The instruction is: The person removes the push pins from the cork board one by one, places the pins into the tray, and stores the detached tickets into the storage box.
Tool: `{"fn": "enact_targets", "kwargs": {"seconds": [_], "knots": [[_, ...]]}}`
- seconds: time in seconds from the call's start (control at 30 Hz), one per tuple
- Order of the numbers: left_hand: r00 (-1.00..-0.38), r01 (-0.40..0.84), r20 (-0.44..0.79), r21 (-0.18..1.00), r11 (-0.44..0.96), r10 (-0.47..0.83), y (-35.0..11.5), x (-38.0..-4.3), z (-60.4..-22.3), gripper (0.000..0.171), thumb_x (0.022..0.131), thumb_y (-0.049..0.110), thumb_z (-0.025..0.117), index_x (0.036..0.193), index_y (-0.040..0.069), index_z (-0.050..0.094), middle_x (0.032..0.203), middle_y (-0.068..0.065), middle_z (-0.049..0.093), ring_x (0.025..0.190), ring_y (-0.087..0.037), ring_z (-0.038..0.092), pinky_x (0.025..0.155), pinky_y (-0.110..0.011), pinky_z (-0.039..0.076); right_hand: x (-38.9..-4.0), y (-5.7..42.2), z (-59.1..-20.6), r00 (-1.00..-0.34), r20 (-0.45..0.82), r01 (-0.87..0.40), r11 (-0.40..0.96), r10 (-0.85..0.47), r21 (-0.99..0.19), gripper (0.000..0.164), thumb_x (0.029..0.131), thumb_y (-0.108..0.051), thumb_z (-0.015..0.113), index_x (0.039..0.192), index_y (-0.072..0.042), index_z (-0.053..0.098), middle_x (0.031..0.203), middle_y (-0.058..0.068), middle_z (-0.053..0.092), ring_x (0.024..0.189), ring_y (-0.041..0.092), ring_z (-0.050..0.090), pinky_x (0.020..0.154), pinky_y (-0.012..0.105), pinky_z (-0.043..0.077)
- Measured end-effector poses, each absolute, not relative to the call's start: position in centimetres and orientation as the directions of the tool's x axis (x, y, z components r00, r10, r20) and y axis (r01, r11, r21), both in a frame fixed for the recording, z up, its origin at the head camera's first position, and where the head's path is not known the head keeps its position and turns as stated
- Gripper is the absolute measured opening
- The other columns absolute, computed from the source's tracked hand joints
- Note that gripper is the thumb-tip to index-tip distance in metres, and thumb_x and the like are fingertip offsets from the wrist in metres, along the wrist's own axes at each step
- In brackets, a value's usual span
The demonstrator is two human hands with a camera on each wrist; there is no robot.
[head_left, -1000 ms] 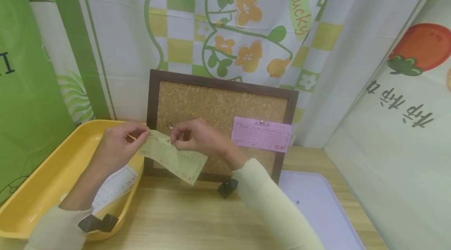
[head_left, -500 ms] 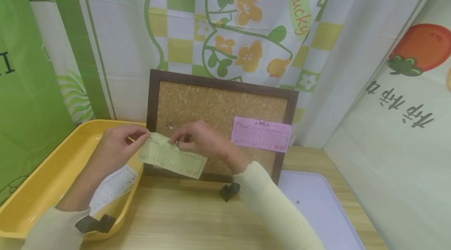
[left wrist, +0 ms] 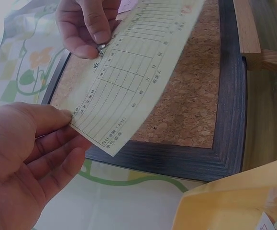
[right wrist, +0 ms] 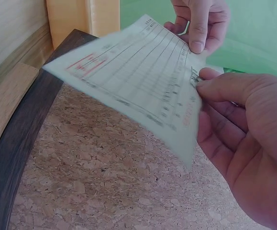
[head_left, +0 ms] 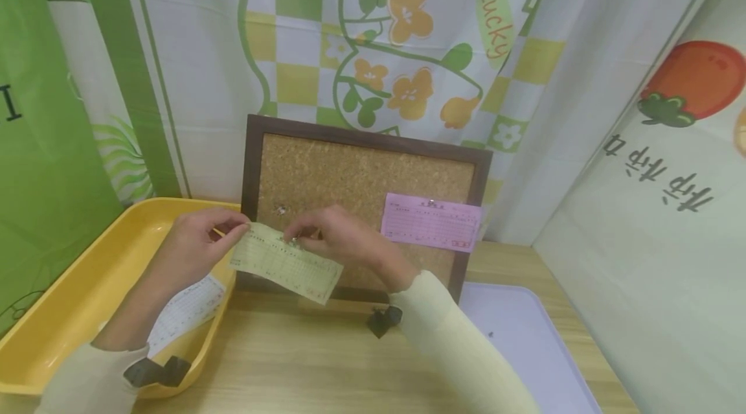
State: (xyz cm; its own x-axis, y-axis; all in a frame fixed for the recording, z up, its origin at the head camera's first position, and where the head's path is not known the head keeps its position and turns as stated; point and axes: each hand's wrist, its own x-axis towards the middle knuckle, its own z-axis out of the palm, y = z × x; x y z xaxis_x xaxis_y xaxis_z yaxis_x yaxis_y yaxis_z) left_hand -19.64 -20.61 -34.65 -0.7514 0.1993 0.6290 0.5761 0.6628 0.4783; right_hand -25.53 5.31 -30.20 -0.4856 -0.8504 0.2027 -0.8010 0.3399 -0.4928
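A pale green printed receipt slip (head_left: 285, 265) hangs tilted in front of the lower left of a cork board (head_left: 350, 168). My left hand (head_left: 195, 242) pinches the slip's upper left corner between thumb and index finger. At the middle of its top edge, my right hand (head_left: 344, 239) pinches a small silver thumbtack (left wrist: 101, 47); whether the tack pierces the paper or touches the cork cannot be made out. On the board's right side hangs a pink receipt slip (head_left: 431, 223), with a small tack at its top. Left of my right hand, silvery tacks (head_left: 282, 210) sit on the cork.
A yellow tray (head_left: 70, 310) at the left holds white printed slips (head_left: 186, 310). At the right lies a lilac tray (head_left: 519, 310) with a tiny dark object (head_left: 491, 334) on it. The board leans near the patterned curtain (head_left: 297, 25) on a wooden table (head_left: 303, 362).
The slip's lower edge has swung and its face now shows flatter than a second ago. My right hand has shifted slightly right and down along the top edge; my left hand barely moves.
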Motion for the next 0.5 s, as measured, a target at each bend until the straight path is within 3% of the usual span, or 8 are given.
{"fn": "enact_targets", "kwargs": {"seconds": [0.17, 0.5], "knots": [[-0.745, 0.588, 0.635, 0.479, 0.652, 0.205, -20.35, -19.66, -34.82, 0.005, 0.094, 0.001, 0.073, 0.097, 0.004, 0.076, 0.091, -0.002, 0.075, 0.076, -0.016, 0.067, 0.061, -0.027, 0.056, -25.52, 5.38, -30.32, -0.513, 0.173, -0.772, 0.364, -0.841, -0.520, 0.018, 0.098, 0.000, 0.066, 0.114, -0.004, 0.074, 0.111, 0.007, 0.074, 0.089, 0.006, 0.068, 0.080, 0.017, 0.055], [-0.737, 0.604, 0.639, 0.475, 0.640, 0.220, -19.99, -19.31, -34.67, 0.006, 0.094, 0.000, 0.073, 0.096, 0.004, 0.076, 0.090, -0.002, 0.075, 0.074, -0.014, 0.066, 0.061, -0.027, 0.056, -25.27, 5.71, -30.43, -0.487, 0.230, -0.803, 0.329, -0.843, -0.497, 0.020, 0.097, 0.004, 0.065, 0.110, -0.006, 0.076, 0.111, 0.006, 0.075, 0.090, 0.004, 0.066, 0.081, 0.018, 0.054]]}}
